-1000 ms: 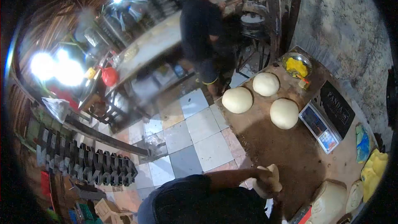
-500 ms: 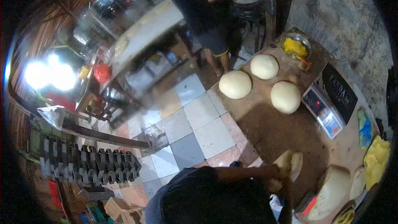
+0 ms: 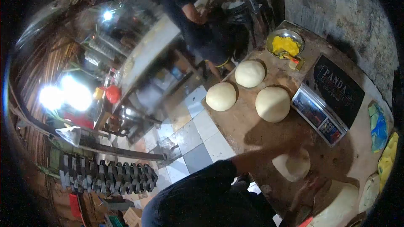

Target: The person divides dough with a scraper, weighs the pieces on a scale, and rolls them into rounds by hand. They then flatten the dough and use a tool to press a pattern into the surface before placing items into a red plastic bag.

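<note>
A pale, smooth lump of dough (image 3: pixel 291 166) lies on the brown tabletop between my two hands. Along its far edge stretches my left hand (image 3: pixel 291 146), dark and blurred, so its fingers do not show clearly. On the near right side of the lump is my right hand (image 3: pixel 312 183), in shadow, with fingers stretched out and apart. Beyond them sit three rounded dough balls: a left one (image 3: pixel 221 96), a back one (image 3: pixel 250 74) and a right one (image 3: pixel 272 104). A larger mass of dough (image 3: pixel 338 204) rests close to my right hand.
A digital scale (image 3: pixel 322 115) with a black "PANDA" plate stands at the right. Behind it is a metal bowl (image 3: pixel 285 43) of yellow paste. Yellow plastic packaging (image 3: pixel 387 155) lies along the right edge. Stacked metal tins (image 3: pixel 107 174) are lower left. Another person (image 3: pixel 193 21) stands farther back.
The lump of dough was held in my hands, tilted up; now it lies on the table with my hands at either side. My view has shifted, and the other person has turned.
</note>
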The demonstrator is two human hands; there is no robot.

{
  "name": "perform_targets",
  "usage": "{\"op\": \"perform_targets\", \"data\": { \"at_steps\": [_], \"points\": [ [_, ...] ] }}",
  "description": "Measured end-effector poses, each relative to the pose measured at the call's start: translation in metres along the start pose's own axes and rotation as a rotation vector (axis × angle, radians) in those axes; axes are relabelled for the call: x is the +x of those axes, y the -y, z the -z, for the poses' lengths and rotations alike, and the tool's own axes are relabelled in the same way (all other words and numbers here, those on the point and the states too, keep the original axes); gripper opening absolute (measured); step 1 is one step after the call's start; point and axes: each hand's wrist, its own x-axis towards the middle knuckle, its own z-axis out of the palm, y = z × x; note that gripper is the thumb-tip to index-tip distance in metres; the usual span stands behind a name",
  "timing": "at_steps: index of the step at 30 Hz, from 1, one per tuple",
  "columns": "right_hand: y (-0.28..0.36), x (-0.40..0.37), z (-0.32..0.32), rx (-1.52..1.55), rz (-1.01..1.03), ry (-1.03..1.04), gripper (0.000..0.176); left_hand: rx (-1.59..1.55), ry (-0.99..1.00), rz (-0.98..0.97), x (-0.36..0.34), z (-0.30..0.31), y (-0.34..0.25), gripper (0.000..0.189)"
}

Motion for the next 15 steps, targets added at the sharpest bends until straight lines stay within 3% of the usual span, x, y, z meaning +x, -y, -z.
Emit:
{"op": "perform_targets", "data": {
  "at_steps": [3, 7, 10, 15],
  "points": [
    [0.01, -0.066, -0.031, 0.166, 0.006, -0.029, 0.042, -0.224, 0.07, 0.046, -0.037, -0.038, -0.03, 0.04],
    [0.01, -0.039, -0.046, 0.458, -0.064, 0.039, 0.043, -0.289, 0.083, 0.157, -0.046, -0.045, -0.024, 0.037],
    [0.002, -0.03, -0.043, 0.197, -0.134, 0.113, 0.041, -0.279, 0.061, 0.274, -0.074, -0.022, 0.005, 0.035],
    [0.021, -0.107, -0.052, -0.01, -0.176, 0.337, 0.042, -0.405, 0.066, 0.334, -0.175, 0.02, 0.018, 0.033]
  ]
}}
